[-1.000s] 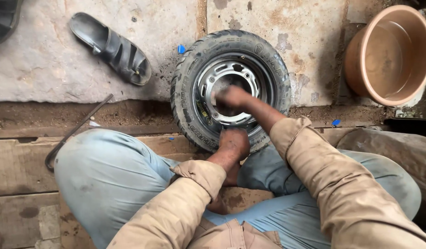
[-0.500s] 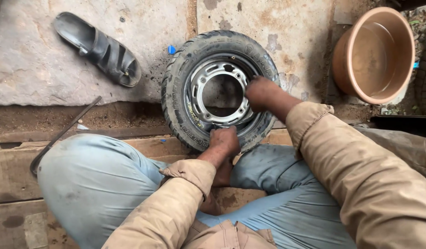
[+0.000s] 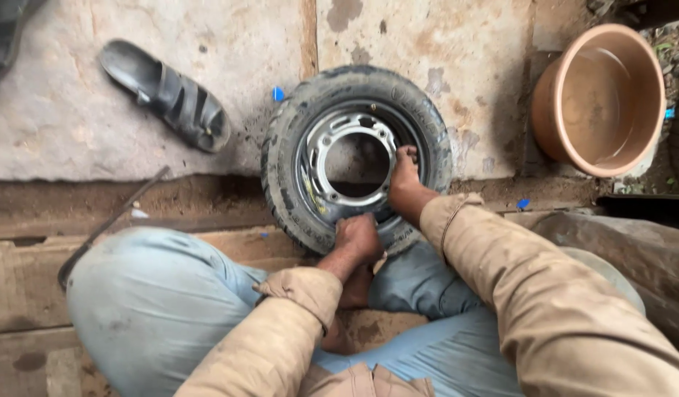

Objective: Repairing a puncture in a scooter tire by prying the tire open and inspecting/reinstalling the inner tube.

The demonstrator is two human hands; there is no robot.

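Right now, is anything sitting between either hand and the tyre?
Nothing visible. Both hands are already on it: the left hand grips the near edge of the tyre, and the right hand presses on the inside of the metal rim. The sandal and basin lie off to the sides.

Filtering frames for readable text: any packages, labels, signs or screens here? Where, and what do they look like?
No packages, signs or screens in view.
Tyre: black, round, on the ground in front of the person; faint raised moulding on its upper right sidewall, too small to read.
Blue scraps: small bits beside the tyre and near the tub; cannot tell if labels.
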